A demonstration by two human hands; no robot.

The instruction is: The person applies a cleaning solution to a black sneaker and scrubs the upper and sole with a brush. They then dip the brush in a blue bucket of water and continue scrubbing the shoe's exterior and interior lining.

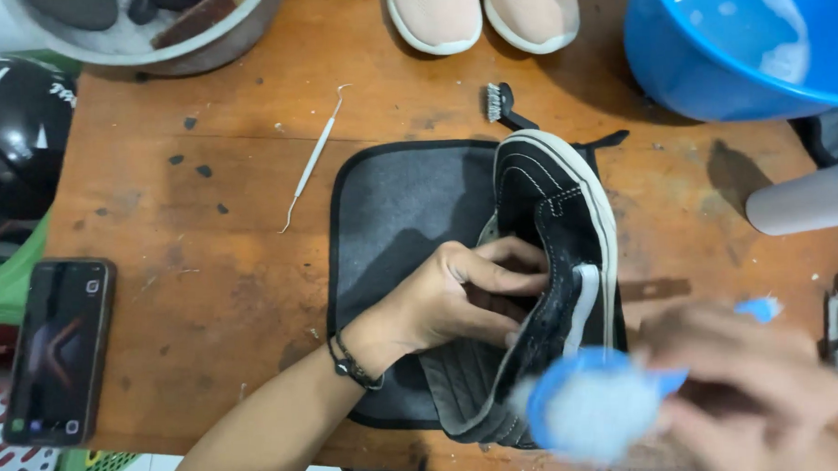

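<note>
1. Head view: the left hand has its fingers tucked inside a black sneaker lying on a grey mat on the counter.
2. The right hand, blurred, grips a blue brush loaded with foam; the sneaker looks wet, scrubbing apparently under way.
3. Around: blue basin, phone, metal pick, pale shoes.
</note>
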